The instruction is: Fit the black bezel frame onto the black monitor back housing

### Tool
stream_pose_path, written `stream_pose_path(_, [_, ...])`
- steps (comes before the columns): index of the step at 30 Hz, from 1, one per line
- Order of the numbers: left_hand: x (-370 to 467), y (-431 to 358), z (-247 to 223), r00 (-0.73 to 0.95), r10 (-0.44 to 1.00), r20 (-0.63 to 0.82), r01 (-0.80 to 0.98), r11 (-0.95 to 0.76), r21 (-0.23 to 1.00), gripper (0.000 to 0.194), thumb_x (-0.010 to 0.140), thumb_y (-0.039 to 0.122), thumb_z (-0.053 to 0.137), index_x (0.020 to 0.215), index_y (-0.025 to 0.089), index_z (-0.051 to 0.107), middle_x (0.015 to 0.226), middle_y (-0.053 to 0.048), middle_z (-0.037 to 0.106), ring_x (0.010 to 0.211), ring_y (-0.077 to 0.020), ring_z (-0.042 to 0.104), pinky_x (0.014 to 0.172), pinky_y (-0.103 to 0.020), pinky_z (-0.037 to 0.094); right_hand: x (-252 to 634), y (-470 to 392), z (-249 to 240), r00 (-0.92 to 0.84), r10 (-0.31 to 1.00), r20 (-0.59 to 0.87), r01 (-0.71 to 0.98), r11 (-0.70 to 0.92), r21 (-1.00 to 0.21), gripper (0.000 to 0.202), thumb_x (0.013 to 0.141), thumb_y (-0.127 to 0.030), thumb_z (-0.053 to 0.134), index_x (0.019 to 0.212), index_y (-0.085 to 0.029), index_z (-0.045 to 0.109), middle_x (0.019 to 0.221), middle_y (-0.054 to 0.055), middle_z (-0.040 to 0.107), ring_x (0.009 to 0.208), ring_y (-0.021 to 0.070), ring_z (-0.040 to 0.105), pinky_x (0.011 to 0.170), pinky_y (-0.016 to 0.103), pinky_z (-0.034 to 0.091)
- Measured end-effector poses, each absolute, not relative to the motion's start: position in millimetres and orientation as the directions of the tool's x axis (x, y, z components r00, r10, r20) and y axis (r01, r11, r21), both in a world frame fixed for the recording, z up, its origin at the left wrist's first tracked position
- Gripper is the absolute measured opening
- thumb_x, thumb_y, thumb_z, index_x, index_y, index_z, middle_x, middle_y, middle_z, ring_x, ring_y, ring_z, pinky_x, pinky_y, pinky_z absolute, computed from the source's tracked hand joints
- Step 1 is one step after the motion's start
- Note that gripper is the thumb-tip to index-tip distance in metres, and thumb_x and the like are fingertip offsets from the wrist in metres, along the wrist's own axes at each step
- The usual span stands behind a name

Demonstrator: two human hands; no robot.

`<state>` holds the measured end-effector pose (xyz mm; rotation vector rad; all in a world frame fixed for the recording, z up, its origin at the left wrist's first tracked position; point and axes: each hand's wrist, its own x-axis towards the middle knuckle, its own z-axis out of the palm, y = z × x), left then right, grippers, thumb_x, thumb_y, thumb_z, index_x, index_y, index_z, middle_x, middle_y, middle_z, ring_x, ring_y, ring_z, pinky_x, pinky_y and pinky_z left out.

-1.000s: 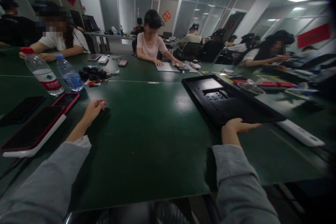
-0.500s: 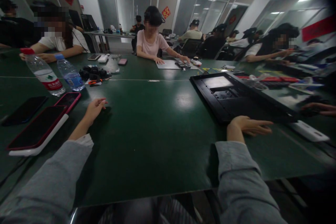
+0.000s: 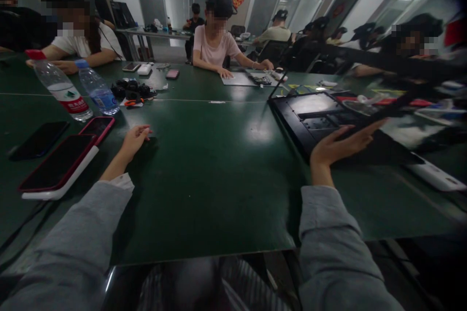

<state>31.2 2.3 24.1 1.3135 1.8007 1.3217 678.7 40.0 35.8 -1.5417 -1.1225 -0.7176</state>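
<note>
My left hand point(image 3: 135, 142) rests at the left on the green table point(image 3: 215, 175), its fingers loosely bent and nothing seen in them. At the right, my right hand point(image 3: 337, 146) is raised, with long stretched fingers and the thumb apart. A thin black frame point(image 3: 396, 107) passes between that thumb and the fingers, tilted up over a flat black panel point(image 3: 310, 124). The panel lies on the table with a light rectangle on its surface. The far right part of the frame is dark and blurred.
Two bottles point(image 3: 71, 102) stand at the left, behind phones point(image 3: 60, 160) and a white slab point(image 3: 76, 175). Black items point(image 3: 133, 90) with orange-handled pliers lie further back. A white device point(image 3: 436, 175) is at the right. A person point(image 3: 215, 39) works across the table.
My right hand has turned up and risen, and the black frame now stands tilted above the panel. My left hand keeps its pose. The view has dipped slightly.
</note>
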Motion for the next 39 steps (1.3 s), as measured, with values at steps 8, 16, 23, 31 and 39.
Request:
stream_pose_path(8, [29.9, 4.3, 20.3, -0.369, 0.919, 0.138, 0.409, 0.028, 0.912, 0.034, 0.088, 0.036, 0.069, 0.115, 0.016, 0.074, 0.108, -0.011, 0.08, 0.075, -0.0165, 0.066, 0.082, -0.033, 0.056, 623.9, 45.5, 38.7, 0.203, 0.325, 0.924, 0.956, 0.139, -0.259, 0.072, 0.109, -0.041, 0.029, 0.168, 0.0, 0.03, 0.165, 0.036, 0.041, 0.15, 0.0363, 0.05, 0.125, 0.062, 0.033])
stream_pose_path(16, [29.5, 4.1, 20.5, -0.381, 0.915, 0.131, 0.386, 0.029, 0.922, 0.044, 0.088, 0.046, 0.072, 0.119, 0.015, 0.073, 0.111, -0.012, 0.08, 0.076, -0.0173, 0.067, 0.082, -0.035, 0.058, 605.0, 42.2, 42.8, 0.231, 0.314, 0.921, 0.912, 0.259, -0.317, 0.074, 0.108, -0.043, 0.026, 0.174, -0.011, 0.017, 0.131, 0.021, 0.067, 0.111, 0.0308, 0.071, 0.117, 0.064, 0.044])
stream_pose_path(23, [37.9, 7.6, 17.8, -0.374, 0.896, 0.24, 0.336, -0.11, 0.935, 0.077, 0.081, 0.058, 0.082, 0.142, 0.017, 0.061, 0.141, -0.019, 0.07, 0.112, -0.0249, 0.073, 0.091, -0.035, 0.058, 576.1, 39.4, 43.3, 0.235, 0.525, 0.818, 0.87, 0.261, -0.418, 0.075, 0.107, -0.036, 0.021, 0.176, -0.008, 0.009, 0.107, 0.016, 0.071, 0.103, 0.0293, 0.073, 0.106, 0.056, 0.053])
stream_pose_path(31, [52.3, 1.0, 18.2, -0.363, 0.919, 0.152, 0.138, -0.109, 0.984, 0.069, 0.086, 0.079, 0.068, 0.115, 0.016, 0.069, 0.093, -0.012, 0.08, 0.06, -0.0143, 0.066, 0.06, -0.027, 0.051, 565.9, 53.4, 28.3, 0.264, 0.649, 0.713, 0.781, 0.29, -0.554, 0.085, 0.1, -0.042, 0.04, 0.174, -0.008, 0.017, 0.111, 0.016, 0.072, 0.1, 0.0287, 0.07, 0.103, 0.052, 0.055])
stream_pose_path(39, [37.2, 2.1, 10.8, -0.5, 0.85, 0.163, 0.385, 0.05, 0.921, 0.037, 0.084, 0.05, 0.071, 0.102, 0.017, 0.073, 0.084, -0.007, 0.075, 0.061, -0.0173, 0.061, 0.057, -0.028, 0.043, 579.8, 77.2, -9.0, 0.181, 0.916, 0.359, 0.711, 0.131, -0.691, 0.051, 0.081, -0.039, 0.058, 0.123, -0.013, 0.07, 0.099, 0.016, 0.076, 0.091, 0.0313, 0.073, 0.093, 0.048, 0.057])
